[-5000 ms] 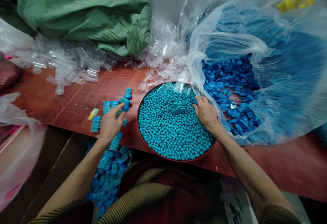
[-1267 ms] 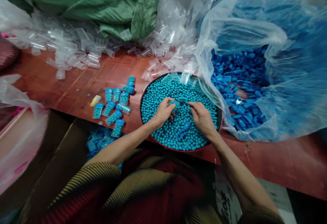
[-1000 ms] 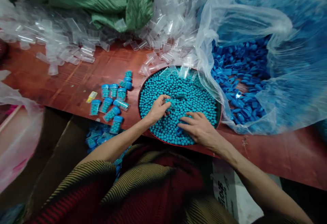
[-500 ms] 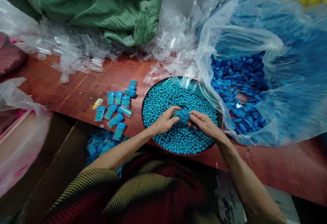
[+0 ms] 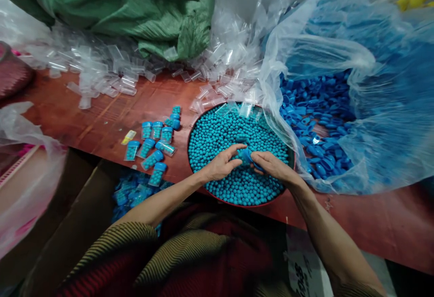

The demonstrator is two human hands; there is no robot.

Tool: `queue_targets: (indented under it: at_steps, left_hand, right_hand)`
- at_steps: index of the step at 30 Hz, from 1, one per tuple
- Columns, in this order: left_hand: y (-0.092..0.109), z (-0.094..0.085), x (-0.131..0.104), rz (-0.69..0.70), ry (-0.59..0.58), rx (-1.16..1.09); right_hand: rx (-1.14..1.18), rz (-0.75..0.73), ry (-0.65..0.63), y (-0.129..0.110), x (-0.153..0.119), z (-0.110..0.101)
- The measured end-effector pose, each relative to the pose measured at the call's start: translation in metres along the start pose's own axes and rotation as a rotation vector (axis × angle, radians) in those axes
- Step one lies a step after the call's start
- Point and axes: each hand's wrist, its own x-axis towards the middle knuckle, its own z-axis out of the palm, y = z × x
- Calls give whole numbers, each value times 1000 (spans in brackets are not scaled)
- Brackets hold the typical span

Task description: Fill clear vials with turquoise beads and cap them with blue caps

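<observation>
A round tub full of small turquoise balls stands at the table's front edge. Over the balls my left hand curls its thumb and fingers around a small clear container of balls. Facing it, my right hand pinches a blue cap at the container's right end. More blue plastic shows under the right fingers. Whether the cap sits fully on the container is too small to tell. Several filled, blue-capped containers lie or stand on the table left of the tub.
Clear containers are heaped behind the tub, beside a green sack. A clear bag with blue caps lies at the right. Below the table's left part are more filled containers and cardboard.
The blue cap has turned and come over the container's end, between my hands. My left fingers have straightened a little, and my right hand has tilted slightly.
</observation>
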Motion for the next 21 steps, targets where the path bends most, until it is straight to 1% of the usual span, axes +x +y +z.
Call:
queue_targets:
  at_steps: [3, 8, 12, 14, 17, 19, 21]
  left_hand:
    - [4, 2, -1, -8, -13, -49]
    - [8, 9, -1, 0, 31, -31]
    - [5, 15, -1, -34, 90, -39]
    - [5, 16, 1, -86, 105, -78]
    - [8, 11, 3, -167, 62, -145]
    - [10, 4, 4, -172, 36, -164]
    - [10, -1, 4, -149, 38, -167]
  right_hand:
    - [26, 32, -44, -2, -3, -3]
    - [-3, 93, -64, -8, -8, -6]
    - [-13, 87, -69, 1, -4, -2]
    - [17, 82, -34, 5, 0, 3]
    - [123, 64, 111, 4, -1, 6]
    - [259, 33, 194, 0, -5, 4]
    - [376, -9, 220, -4, -10, 0]
